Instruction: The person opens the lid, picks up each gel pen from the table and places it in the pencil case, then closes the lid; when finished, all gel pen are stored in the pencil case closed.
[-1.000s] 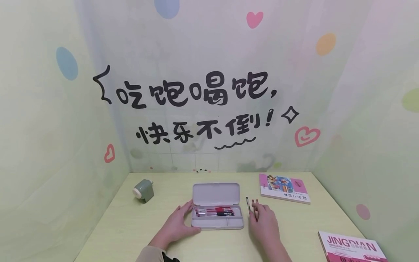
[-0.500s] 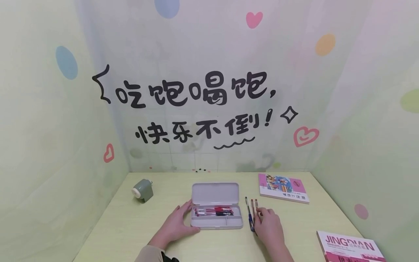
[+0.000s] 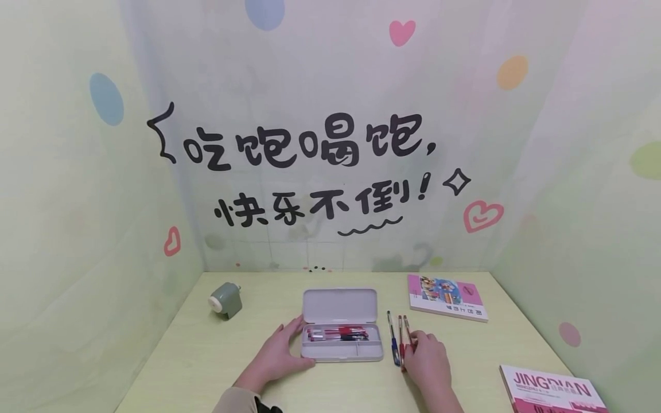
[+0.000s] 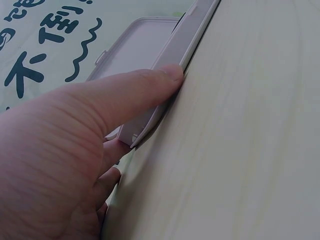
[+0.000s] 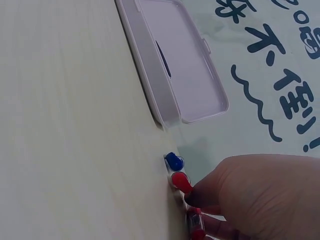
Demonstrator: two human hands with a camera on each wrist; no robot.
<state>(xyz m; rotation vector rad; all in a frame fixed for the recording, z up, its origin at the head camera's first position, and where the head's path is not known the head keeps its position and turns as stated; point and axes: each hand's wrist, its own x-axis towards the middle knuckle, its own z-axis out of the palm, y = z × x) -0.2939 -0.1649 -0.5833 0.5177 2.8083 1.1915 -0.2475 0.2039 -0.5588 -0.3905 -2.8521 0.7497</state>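
My left hand [image 3: 279, 355] grips the left end of an open pencil case [image 3: 330, 351]; its thumb [image 4: 145, 90] lies along the front wall and the fingers go round the end. Several red and black pens [image 3: 338, 332] lie in the case's rear compartment. Right of the case, a blue pen [image 3: 395, 347] and a red pen [image 3: 401, 341] lie side by side, tips pointing away from me. Beside them, my right hand [image 3: 428, 358] pinches a second red pen [image 3: 407, 327], covering its near part. In the right wrist view, the thumb is close against the first red pen [image 5: 181, 182].
A grey-green pencil sharpener [image 3: 226, 299] stands at the back left of the table [image 3: 175, 355]. One pink book [image 3: 448, 296] lies at the back right, another book [image 3: 552, 390] at the front right. Printed cloth walls [image 3: 330, 252] enclose the table's back and sides.
My right hand has shifted to the right and slightly toward me, uncovering the blue pen and the first red pen. The left hand and the pencil case have stayed put.
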